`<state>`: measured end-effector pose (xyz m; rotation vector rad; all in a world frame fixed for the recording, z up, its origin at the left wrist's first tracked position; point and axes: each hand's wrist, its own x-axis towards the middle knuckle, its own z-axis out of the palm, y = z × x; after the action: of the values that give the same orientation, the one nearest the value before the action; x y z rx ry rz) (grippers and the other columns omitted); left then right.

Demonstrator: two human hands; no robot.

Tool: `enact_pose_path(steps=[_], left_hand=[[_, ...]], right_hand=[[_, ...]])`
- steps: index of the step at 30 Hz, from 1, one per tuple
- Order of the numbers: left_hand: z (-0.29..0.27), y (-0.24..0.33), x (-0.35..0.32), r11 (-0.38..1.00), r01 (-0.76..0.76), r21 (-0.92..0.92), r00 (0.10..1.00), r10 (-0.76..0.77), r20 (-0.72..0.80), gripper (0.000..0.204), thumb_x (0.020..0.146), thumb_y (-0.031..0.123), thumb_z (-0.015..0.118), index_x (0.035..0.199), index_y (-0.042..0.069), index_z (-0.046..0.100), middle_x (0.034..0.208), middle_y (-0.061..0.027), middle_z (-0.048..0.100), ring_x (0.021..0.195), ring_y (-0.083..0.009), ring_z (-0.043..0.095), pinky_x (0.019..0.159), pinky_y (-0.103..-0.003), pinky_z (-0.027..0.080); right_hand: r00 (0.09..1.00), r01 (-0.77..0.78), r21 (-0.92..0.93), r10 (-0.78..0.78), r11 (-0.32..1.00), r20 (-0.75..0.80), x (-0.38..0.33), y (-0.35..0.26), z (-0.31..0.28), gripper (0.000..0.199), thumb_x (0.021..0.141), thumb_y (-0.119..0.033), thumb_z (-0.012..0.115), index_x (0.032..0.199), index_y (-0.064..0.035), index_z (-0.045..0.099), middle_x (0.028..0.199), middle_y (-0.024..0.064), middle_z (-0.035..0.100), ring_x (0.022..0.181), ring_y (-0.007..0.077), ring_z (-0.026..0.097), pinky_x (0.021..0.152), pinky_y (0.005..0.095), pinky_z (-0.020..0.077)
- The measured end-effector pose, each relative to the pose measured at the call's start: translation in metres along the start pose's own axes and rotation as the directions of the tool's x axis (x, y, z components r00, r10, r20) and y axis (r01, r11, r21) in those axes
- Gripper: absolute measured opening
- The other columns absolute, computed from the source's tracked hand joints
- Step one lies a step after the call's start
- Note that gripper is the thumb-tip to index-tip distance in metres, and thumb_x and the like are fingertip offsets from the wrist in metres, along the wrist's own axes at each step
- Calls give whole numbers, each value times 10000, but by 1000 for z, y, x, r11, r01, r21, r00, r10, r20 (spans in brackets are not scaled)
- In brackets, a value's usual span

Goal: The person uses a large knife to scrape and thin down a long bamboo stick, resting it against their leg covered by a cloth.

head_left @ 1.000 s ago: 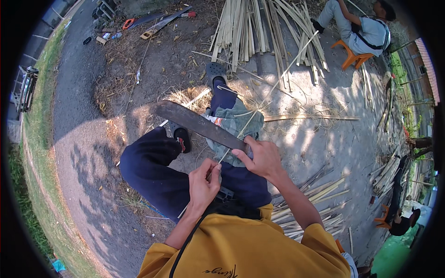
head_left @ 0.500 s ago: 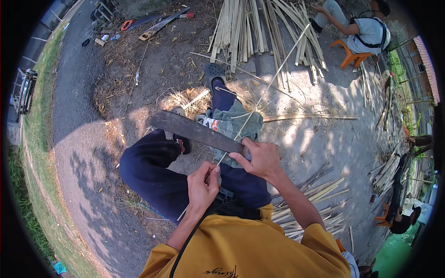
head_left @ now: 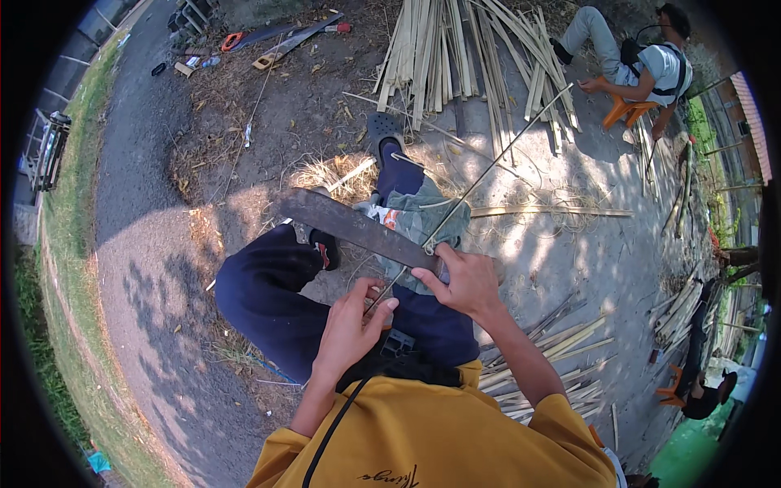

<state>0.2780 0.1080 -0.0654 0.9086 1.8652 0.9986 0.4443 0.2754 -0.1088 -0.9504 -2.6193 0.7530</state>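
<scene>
In my right hand (head_left: 468, 281) is the handle of a machete, its fingers closed round it. The dark, broad machete blade (head_left: 350, 231) reaches out to the left above my knees. A long thin bamboo strip (head_left: 500, 159) runs slantwise from the far right, passing at the blade's base. My left hand (head_left: 348, 327) grips the strip's near end between thumb and fingers, just left of the blade. Small pale curls show where strip and blade meet. A grey-green cloth (head_left: 439, 213) lies over my leg below the strip.
A large pile of split bamboo slats (head_left: 427, 61) lies ahead. Handsaws (head_left: 297, 41) rest on the ground at far left. Shavings (head_left: 333, 175) surround my foot. More strips (head_left: 561, 350) lie at my right. Another person (head_left: 655, 69) sits on an orange stool (head_left: 626, 110) at far right.
The strip has slid back toward me, its far end now lower and nearer. Curls have appeared at the blade. My left hand's thumb has straightened along the strip; the machete stays nearly in place.
</scene>
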Motion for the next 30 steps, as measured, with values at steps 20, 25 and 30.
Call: enact_pose_path(steps=[20,25,30], left_hand=[[40,-34,28,984,4,-180,992,19,126,364,1149,224,500,879,5,607,628,-62,509,592,-133,457,574,-353,377],[39,-32,27,987,-79,-138,994,88,59,400,1160,257,494,848,25,591,621,14,415,583,-87,375,547,-314,315],[31,-36,18,994,-48,-93,994,57,95,403,1162,261,492,845,28,580,625,10,408,585,-94,365,548,-316,312]], right_hand=[[998,-47,41,46,998,35,1,-1,-4,581,957,-645,681,995,-65,685,681,188,708,642,422,722,577,492,551],[1000,-4,22,4,1000,24,4,3,-4,519,947,-579,726,986,-65,666,666,168,688,616,385,708,566,474,531],[997,-30,-24,31,999,66,-1,-3,-2,521,946,-583,726,989,-66,674,673,170,692,622,387,709,572,471,533]])
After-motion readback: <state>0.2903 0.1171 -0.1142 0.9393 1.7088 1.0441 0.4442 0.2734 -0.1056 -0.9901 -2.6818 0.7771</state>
